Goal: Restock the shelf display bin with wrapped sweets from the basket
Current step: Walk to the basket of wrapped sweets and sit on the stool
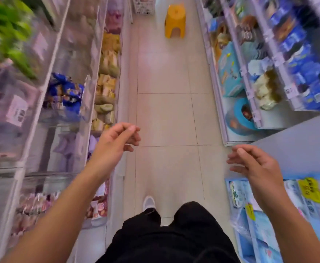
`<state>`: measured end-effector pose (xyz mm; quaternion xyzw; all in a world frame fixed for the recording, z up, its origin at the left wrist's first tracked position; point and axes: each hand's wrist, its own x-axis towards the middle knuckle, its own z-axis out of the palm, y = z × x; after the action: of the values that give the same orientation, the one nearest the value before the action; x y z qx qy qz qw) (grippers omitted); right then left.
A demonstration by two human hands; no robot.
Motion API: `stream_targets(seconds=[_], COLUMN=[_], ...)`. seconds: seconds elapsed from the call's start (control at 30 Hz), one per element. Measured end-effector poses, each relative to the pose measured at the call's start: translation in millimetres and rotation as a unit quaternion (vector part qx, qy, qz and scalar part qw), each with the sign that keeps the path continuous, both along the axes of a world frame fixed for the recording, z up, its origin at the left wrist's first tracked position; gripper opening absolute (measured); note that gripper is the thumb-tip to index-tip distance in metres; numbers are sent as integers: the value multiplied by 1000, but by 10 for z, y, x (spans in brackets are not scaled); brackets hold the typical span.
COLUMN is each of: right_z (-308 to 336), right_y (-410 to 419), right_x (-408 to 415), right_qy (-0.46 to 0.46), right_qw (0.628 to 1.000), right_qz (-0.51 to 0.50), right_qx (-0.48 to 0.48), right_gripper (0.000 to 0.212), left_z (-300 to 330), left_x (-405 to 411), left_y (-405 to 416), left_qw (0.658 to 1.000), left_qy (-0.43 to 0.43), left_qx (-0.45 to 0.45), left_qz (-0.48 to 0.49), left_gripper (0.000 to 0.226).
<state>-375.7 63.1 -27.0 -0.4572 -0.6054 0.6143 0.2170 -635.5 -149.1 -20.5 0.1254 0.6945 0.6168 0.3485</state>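
Observation:
I look down a shop aisle, and the picture is blurred by motion. My left hand (117, 141) hangs in front of me over the floor with loosely curled fingers and holds nothing. My right hand (254, 164) is out to the right, fingers relaxed and empty. Clear display bins line the shelves on the left; one holds blue wrapped sweets (66, 93), another lower one holds pink wrapped sweets (35, 205). A white basket (144, 5) stands on the floor at the far end of the aisle, well beyond both hands.
A yellow plastic stool (175, 20) stands in the aisle beside the basket. Shelves of blue packaged goods (295, 59) run along the right. A tiled floor (164, 111) stretches ahead between the shelves. My black trousers and a white shoe (149, 203) show below.

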Motion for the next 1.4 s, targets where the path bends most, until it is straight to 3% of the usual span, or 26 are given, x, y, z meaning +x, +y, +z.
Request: stream_targets(seconds=[0.17,0.33,0.57,0.73,0.97,1.23,1.4], right_z=[-214,-272,-26,-183,-119,-364,-363], right_y=[957,2033,3379,4155,5265,6799,7856], right_x=[-467,-1286,-3014,-4324,-5594,-6640,-7639], right_qy=[6,20,13,-5,-22,-41,-60], right_qw=[999,997,995,988,994,996,993], right_qz=[-32,-40,83,147,97,27,74], right_qx=[-32,-67,-58,-55,-51,-71,-67], right_gripper=[18,15,20,16,17,17,16], left_z=[-60,-59,3,-228,-203,-335,-270], left_x=[-695,-1310,-2401,-3444,-5039,-6547,-7263], left_y=[1096,2083,2910,3500,4708,6629,7571], left_qw=[999,1000,997,992,995,999,997], left_qy=[8,3,-3,-1,-12,-14,0], left_qx=[8,5,2,-3,-21,-37,-49], left_qz=[-36,-5,76,125,95,35,61], left_gripper=[20,20,22,19,22,19,17])
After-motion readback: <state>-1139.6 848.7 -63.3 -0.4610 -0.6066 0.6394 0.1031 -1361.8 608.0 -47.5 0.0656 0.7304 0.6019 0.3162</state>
